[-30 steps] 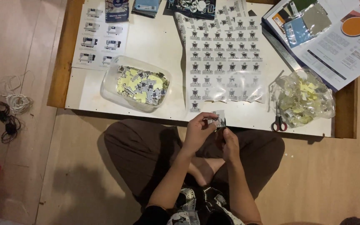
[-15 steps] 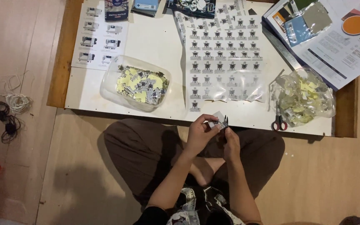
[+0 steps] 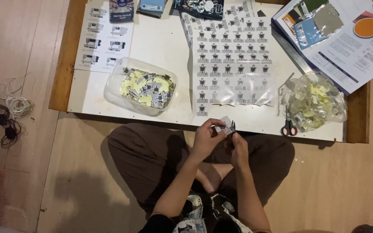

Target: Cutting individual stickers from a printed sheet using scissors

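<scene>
Seated cross-legged on the wood floor, low white table (image 3: pixel 169 39) in front of my knees. Both hands are raised over my lap at the table's near edge.

My left hand (image 3: pixel 206 140) is closed in a pinch, thumb and fingers gripping a small white sticker piece (image 3: pixel 225 127) with a black printed motif. The piece sits just at the table's front edge, between my 2 hands. My right hand (image 3: pixel 239 149) is curled, fingertips up against the right side of the same piece; it is closed on the piece's edge, though the exact hold of the fingertips is too small to tell.

On the table directly beyond the piece: a large sheet of stickers (image 3: pixel 234 64) in rows, each with the same black motif, its lower rows under a clear glossy film. Left of the sheet: a clear plastic tub (image 3: pixel 115 84) holding a heap of cut pieces, yellow backing and black print mixed. Right of the sheet: a clear plastic bag (image 3: pixel 318 101) stuffed with pale yellow scraps. Red-handled scissors (image 3: pixel 288 125) lie just beside the bag, at the front edge of the table, near my right hand but apart from it.

Far left corner: a printed sheet with small machine pictures (image 3: pixel 104 39). Far right corner: open brochures (image 3: pixel 346 39) with colour swatches. On the floor at left: coiled cables (image 3: pixel 9 114), white and black.
</scene>
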